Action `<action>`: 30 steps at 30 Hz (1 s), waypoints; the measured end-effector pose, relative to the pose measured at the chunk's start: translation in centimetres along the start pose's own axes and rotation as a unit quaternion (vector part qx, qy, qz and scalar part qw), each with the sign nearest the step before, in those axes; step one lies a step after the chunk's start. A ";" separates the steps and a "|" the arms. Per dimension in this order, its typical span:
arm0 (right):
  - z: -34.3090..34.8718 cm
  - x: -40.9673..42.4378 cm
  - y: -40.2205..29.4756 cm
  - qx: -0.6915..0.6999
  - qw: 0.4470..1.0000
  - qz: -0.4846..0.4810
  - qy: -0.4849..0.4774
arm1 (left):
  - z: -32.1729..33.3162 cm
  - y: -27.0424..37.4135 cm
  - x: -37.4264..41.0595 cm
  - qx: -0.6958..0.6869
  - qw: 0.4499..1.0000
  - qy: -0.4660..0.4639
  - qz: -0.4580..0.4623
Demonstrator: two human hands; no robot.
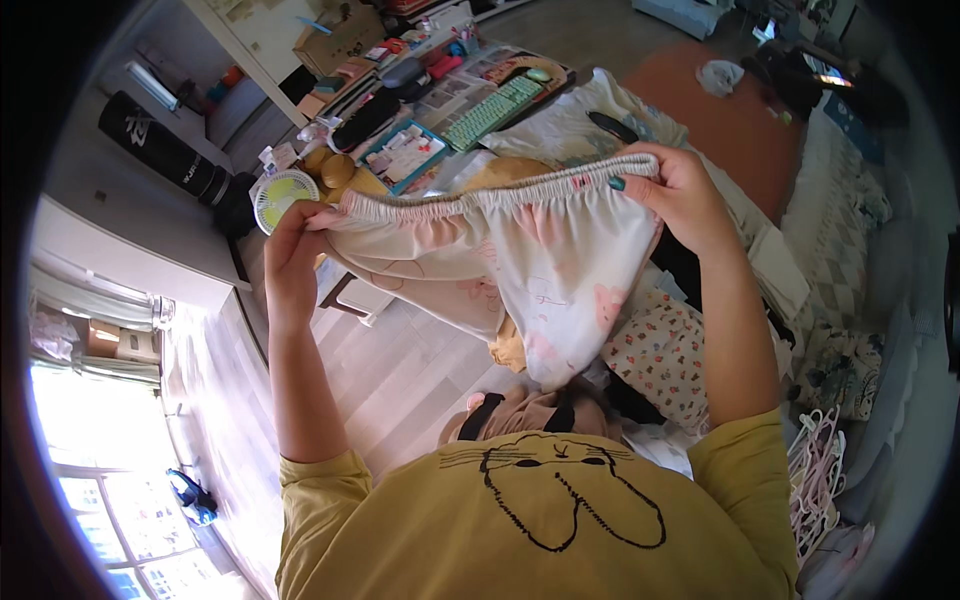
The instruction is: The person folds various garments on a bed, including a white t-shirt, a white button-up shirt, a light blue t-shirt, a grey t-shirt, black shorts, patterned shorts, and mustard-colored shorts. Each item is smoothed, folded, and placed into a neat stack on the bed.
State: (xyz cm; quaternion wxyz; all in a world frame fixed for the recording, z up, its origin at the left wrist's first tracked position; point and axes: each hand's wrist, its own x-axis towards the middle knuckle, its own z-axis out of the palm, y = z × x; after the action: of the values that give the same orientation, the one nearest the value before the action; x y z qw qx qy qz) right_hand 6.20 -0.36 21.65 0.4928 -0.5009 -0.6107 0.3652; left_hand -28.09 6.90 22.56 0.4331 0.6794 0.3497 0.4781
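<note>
Between my two hands hangs a pair of white elastic-waist shorts point(555, 277) with a pink print. My left hand point(294, 232) pinches one end of the gathered waistband, near a small white fan. The other end of the waistband is in my right hand point(671, 187), thumb on the near side. The waistband is pulled out sideways, and the legs droop below it above my lap. Behind the shorts, part of a mustard-coloured cloth point(508, 346) shows, the rest of it hidden. A floral-print cloth point(660, 349) lies to the right, beneath my right forearm.
A cluttered desk carries a green keyboard point(495, 112), a blue tray point(405, 157) and the fan point(286, 196). Pink and white hangers point(816, 480) are heaped at the right beside a bed point(825, 225) with clothing. A black punching bag point(161, 150) stands at the left.
</note>
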 end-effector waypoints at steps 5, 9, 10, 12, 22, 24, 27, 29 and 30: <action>5.6 3.1 -4.7 0.002 0.997 -0.081 -0.011 | -6.8 1.1 0.2 -0.160 0.984 -0.038 -0.069; 10.9 5.6 -7.8 -0.070 0.987 -0.136 -0.037 | -12.7 2.8 -0.3 0.093 0.978 -0.162 -0.087; 11.8 6.3 -8.2 -0.080 0.985 -0.140 -0.054 | -14.1 2.6 -0.2 0.151 0.971 -0.151 -0.110; 14.0 7.7 -8.5 -0.108 0.980 -0.153 -0.064 | -15.7 3.6 -0.6 0.177 0.962 -0.129 -0.161; 21.0 2.7 -13.9 0.226 0.818 -0.316 -0.425 | -20.7 6.6 -7.6 -0.193 0.862 -0.443 0.150; 23.9 3.0 -16.2 0.159 0.825 -0.369 -0.397 | -22.6 4.6 -10.2 -0.153 0.920 -0.340 0.124; 28.3 5.4 -17.0 -0.059 0.887 -0.396 -0.231 | -18.6 5.8 -4.6 -0.157 0.894 -0.419 0.028; 28.9 6.0 -17.0 -0.091 0.910 -0.347 -0.206 | -16.4 5.2 -4.7 -0.117 0.936 -0.325 0.061; 29.3 6.4 -16.8 -0.102 0.915 -0.348 -0.178 | -15.9 5.0 -4.6 -0.128 0.939 -0.309 0.074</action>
State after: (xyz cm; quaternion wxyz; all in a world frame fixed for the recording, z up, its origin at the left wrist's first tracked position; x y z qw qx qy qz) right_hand -26.48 3.33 31.66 0.4182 -0.2311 -0.8577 0.1897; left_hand -44.29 4.91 28.18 0.5668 0.7563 0.0832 0.3160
